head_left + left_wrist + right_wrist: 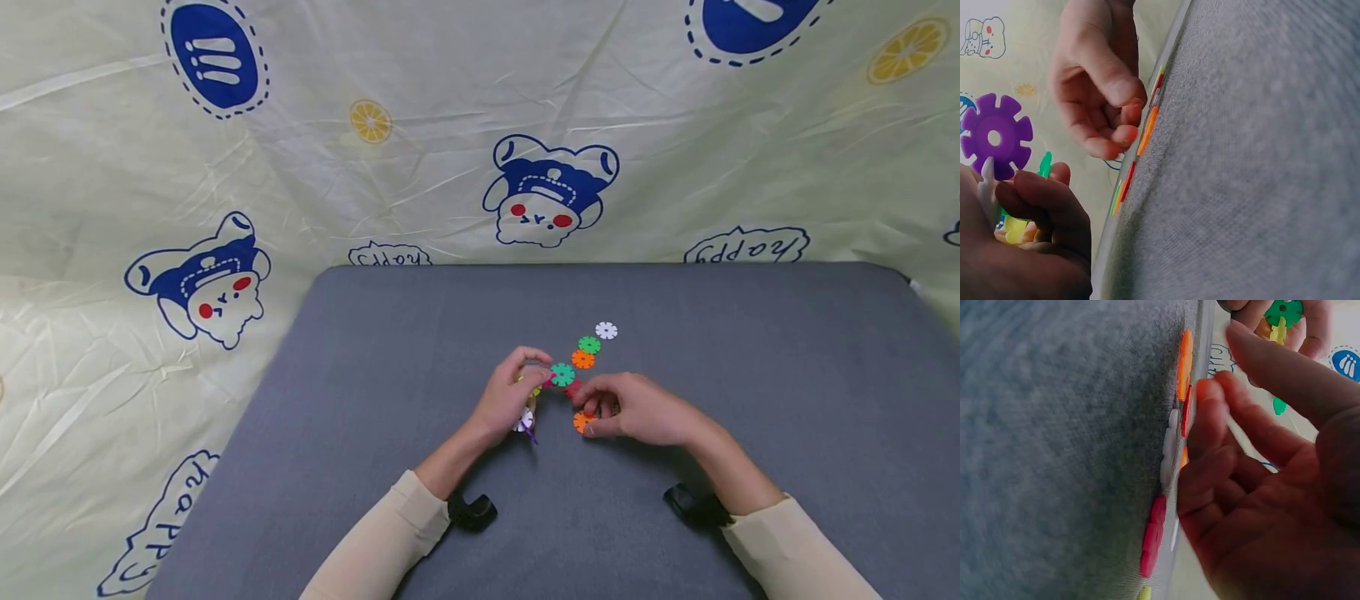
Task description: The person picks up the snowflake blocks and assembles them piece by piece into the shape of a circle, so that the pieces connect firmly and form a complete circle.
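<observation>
My left hand point(504, 400) holds a cluster of joined notched plastic discs above the table. In the left wrist view a purple disc point(997, 134), a white disc point(986, 194) and a yellow disc point(1015, 230) show in it. A green disc point(1285, 311) of the cluster sits by the fingertips in the right wrist view. My right hand point(637, 408) hovers low with loosely bent fingers and nothing visible between them. Nearest to its fingertips are an orange disc point(582, 422) and a red disc point(573, 390), both partly hidden in the head view.
Farther back on the grey table point(420, 333) lie another orange disc point(582, 359), a loose green disc point(589, 345) and a loose white disc point(607, 331). Beside the right hand, its wrist view shows a pink disc point(1154, 537). A printed cloth point(435, 183) hangs behind.
</observation>
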`<state>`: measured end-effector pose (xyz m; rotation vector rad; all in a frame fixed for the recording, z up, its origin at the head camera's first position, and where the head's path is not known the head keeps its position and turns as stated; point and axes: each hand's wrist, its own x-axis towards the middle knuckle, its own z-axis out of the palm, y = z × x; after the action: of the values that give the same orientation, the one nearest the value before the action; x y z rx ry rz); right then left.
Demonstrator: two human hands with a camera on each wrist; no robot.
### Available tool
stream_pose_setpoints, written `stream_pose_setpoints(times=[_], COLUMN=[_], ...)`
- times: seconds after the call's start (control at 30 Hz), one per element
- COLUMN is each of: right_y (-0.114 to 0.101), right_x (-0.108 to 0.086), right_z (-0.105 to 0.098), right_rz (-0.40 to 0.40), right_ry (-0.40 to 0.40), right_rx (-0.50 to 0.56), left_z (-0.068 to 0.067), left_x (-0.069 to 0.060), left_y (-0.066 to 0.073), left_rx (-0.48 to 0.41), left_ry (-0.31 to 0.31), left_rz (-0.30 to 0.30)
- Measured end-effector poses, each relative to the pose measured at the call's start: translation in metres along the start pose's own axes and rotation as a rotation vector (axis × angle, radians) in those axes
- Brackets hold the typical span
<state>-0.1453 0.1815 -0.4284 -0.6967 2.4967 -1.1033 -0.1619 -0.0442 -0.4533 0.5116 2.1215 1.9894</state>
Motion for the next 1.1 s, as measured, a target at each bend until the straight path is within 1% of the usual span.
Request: stream_pose_setpoints(times=[0.07, 0.17, 0.27, 0.4, 0.47, 0.63, 0.7, 0.77, 0.97, 1.07, 1.1], right_y=[0.000, -0.001, -0.002, -0.002, -0.002, 0.001, 0.002, 0.003, 0.000, -0.001, -0.002], right_x=[-0.001, -0.002, -0.002, -0.002, -0.002, -0.001, 0.000, 0.000, -0.001, -0.001, -0.001], right_z=[0.000, 0.001, 0.002, 0.002, 0.002, 0.002, 0.002, 0.001, 0.000, -0.001, -0.001], right_rz=[-0.022, -0.033, -0.026, -0.017, -0.018, -0.008, -0.001, 0.002, 0.009, 0.008, 0.007], right_ry=[-0.015, -0.005, 0.001, 0.015, 0.022, 0.019, 0.030, 0.055, 0.168, 0.209, 0.221], right_rx=[-0.048, -0.120, -0.162, -0.174, -0.170, -0.104, -0.078, -0.058, -0.001, 0.019, 0.023], left_z=[0.000, 0.001, 0.001, 0.001, 0.001, 0.001, 0.001, 0.001, 0.002, 0.002, 0.002], left_x=[0.000, -0.001, -0.002, -0.002, -0.002, -0.009, -0.012, -0.013, -0.013, -0.013, -0.011], left_y=[-0.001, -0.002, -0.002, -0.001, -0.001, 0.025, 0.035, 0.035, 0.037, 0.034, 0.031], left_rx=[0.026, 0.071, 0.072, 0.062, 0.053, 0.049, 0.048, 0.038, 0.023, 0.024, 0.026], left_ry=[-0.009, -0.016, -0.017, -0.020, -0.027, -0.062, -0.070, -0.071, -0.075, -0.083, -0.089], left_rz=[0.005, 0.000, -0.007, -0.003, 0.000, -0.017, -0.026, -0.028, -0.048, -0.048, -0.048])
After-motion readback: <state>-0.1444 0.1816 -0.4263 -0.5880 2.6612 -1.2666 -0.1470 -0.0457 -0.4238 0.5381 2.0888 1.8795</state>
